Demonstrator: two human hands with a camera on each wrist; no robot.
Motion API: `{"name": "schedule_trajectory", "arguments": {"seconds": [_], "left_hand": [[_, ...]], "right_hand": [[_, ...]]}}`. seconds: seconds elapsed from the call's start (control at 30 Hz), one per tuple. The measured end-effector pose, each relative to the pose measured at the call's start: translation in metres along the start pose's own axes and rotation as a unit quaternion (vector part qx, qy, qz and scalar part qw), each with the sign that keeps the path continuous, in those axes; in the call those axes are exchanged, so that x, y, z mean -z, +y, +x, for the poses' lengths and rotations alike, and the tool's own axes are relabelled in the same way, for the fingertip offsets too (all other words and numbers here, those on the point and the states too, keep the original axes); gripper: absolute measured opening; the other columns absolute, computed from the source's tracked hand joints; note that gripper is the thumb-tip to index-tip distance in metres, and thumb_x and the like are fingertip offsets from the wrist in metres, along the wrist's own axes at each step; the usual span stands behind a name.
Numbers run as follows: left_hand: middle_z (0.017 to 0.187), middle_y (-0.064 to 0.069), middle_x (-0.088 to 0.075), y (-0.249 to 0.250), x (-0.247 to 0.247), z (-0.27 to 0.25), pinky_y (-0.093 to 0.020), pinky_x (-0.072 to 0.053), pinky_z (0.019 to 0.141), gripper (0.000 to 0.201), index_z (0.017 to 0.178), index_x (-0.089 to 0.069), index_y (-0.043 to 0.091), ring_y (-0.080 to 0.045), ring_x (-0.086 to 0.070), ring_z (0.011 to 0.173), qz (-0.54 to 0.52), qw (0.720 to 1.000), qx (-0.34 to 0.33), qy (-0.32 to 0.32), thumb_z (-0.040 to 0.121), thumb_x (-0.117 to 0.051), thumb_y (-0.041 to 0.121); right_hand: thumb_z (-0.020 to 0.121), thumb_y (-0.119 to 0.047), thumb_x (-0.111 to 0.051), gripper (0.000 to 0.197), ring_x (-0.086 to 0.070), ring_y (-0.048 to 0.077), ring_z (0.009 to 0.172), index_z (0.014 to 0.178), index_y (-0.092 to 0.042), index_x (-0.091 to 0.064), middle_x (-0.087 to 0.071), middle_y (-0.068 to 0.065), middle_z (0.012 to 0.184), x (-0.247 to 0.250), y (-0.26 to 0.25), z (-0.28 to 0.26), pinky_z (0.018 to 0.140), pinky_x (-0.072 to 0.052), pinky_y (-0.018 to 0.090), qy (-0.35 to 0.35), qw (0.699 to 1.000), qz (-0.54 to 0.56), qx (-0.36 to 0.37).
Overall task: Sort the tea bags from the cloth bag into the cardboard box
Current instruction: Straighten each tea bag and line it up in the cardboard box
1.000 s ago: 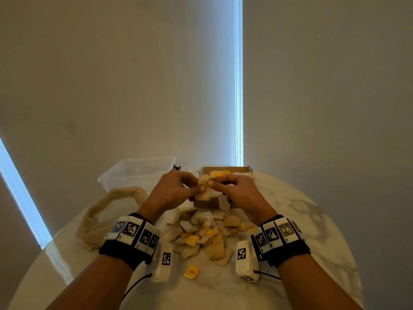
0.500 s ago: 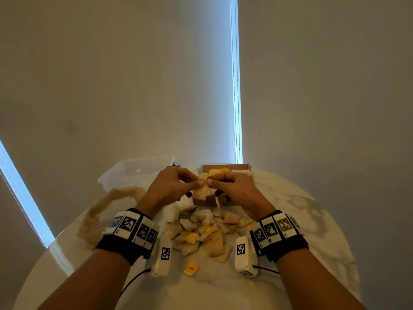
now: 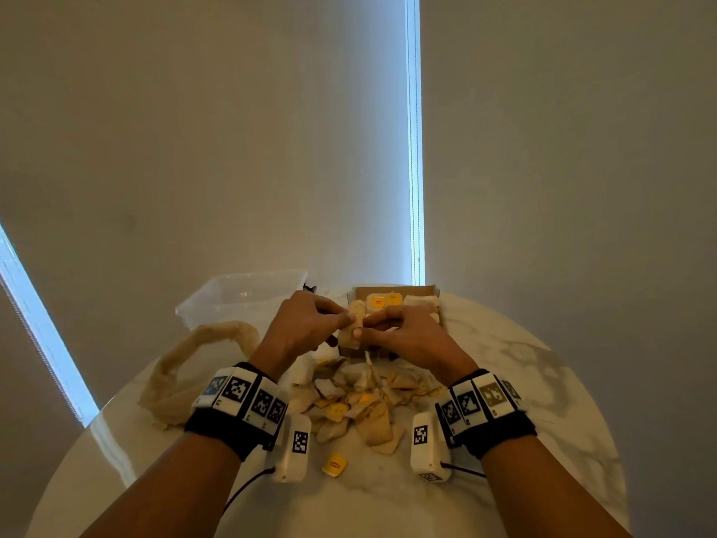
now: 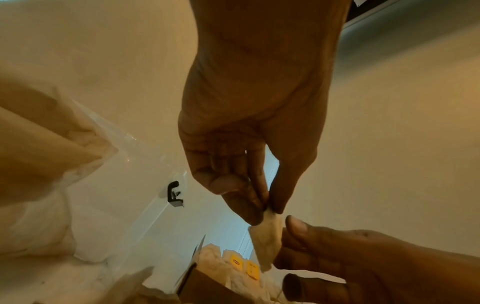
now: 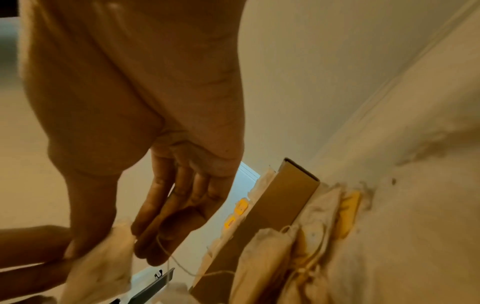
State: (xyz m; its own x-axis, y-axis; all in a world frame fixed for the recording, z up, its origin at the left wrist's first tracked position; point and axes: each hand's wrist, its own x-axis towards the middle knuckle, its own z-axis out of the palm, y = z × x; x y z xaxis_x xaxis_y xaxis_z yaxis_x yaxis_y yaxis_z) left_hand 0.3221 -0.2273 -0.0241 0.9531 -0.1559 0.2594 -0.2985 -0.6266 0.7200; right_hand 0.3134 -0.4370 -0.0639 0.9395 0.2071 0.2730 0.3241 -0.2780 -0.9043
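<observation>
Both hands hold one pale tea bag (image 3: 354, 331) just in front of the cardboard box (image 3: 398, 292). My left hand (image 3: 310, 324) pinches its top corner between thumb and fingers (image 4: 249, 207). My right hand (image 3: 403, 335) pinches the tea bag (image 5: 101, 265) from the other side, and its string hangs down. The box holds several tea bags with yellow tags (image 3: 378, 302). A heap of loose tea bags (image 3: 361, 401) lies on the table between my wrists. The beige cloth bag (image 3: 186, 378) lies limp at the left.
A clear plastic tub (image 3: 240, 297) stands at the back left by the cloth bag. One yellow tag (image 3: 334, 465) lies alone near the front of the round marble table (image 3: 543, 382). A wall with window slits rises close behind.
Both hands with the tea bag have shifted slightly away and up toward the box; the grip stays the same.
</observation>
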Motion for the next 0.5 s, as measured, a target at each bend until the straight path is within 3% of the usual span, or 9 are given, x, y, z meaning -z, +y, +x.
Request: {"name": "schedule_trajectory", "arguments": {"seconds": [0.1, 0.2, 0.3, 0.37, 0.5], "left_hand": [[0.089, 0.007, -0.081, 0.005, -0.003, -0.002, -0.026, -0.058, 0.059, 0.028, 0.106, -0.083, 0.021, -0.011, -0.078, 0.072, -0.022, 0.999, -0.003, -0.027, 0.1, -0.068, 0.044], [0.091, 0.009, -0.081, 0.006, -0.001, -0.004, -0.025, -0.057, 0.059, 0.035, 0.11, -0.081, 0.022, -0.011, -0.078, 0.074, -0.035, 0.999, -0.001, -0.018, 0.101, -0.064, 0.051], [0.098, 0.008, -0.08, -0.002, 0.001, -0.002, -0.024, -0.058, 0.056, 0.032, 0.119, -0.075, 0.03, -0.01, -0.078, 0.074, -0.034, 0.999, -0.007, -0.008, 0.095, -0.072, 0.052], [0.101, 0.008, -0.079, -0.007, 0.0, -0.004, -0.023, -0.057, 0.055, 0.031, 0.117, -0.075, 0.035, -0.011, -0.078, 0.075, -0.037, 0.999, -0.01, -0.022, 0.092, -0.076, 0.052], [0.102, 0.008, -0.079, -0.012, -0.006, -0.004, -0.02, -0.052, 0.051, 0.023, 0.107, -0.08, 0.027, -0.013, -0.077, 0.075, -0.067, 0.997, -0.029, 0.016, 0.092, -0.079, 0.044]], "right_hand": [[0.091, -0.037, -0.083, 0.014, -0.079, 0.012, 0.086, 0.103, -0.032, -0.078, -0.081, -0.011, 0.089, -0.001, -0.001, -0.002, 0.073, -0.064, 0.025, -0.007, 1.0, 0.008, -0.002], [0.097, -0.028, -0.077, 0.014, -0.079, 0.018, 0.089, 0.11, -0.025, -0.08, -0.082, -0.002, 0.095, -0.002, -0.001, 0.0, 0.084, -0.066, 0.041, 0.019, 1.0, 0.012, -0.004], [0.099, -0.027, -0.076, 0.011, -0.078, 0.031, 0.095, 0.107, -0.024, -0.081, -0.082, 0.005, 0.096, -0.002, 0.001, 0.001, 0.089, -0.064, 0.052, 0.028, 0.999, 0.025, -0.019], [0.098, -0.028, -0.077, 0.012, -0.078, 0.032, 0.095, 0.107, -0.023, -0.082, -0.081, 0.005, 0.095, -0.003, 0.0, 0.001, 0.088, -0.065, 0.051, 0.021, 0.999, 0.024, -0.02], [0.095, -0.023, -0.08, 0.009, -0.08, 0.022, 0.088, 0.105, -0.023, -0.08, -0.082, 0.002, 0.094, -0.005, -0.001, 0.001, 0.085, -0.066, 0.041, 0.013, 0.999, 0.033, -0.03]]}}
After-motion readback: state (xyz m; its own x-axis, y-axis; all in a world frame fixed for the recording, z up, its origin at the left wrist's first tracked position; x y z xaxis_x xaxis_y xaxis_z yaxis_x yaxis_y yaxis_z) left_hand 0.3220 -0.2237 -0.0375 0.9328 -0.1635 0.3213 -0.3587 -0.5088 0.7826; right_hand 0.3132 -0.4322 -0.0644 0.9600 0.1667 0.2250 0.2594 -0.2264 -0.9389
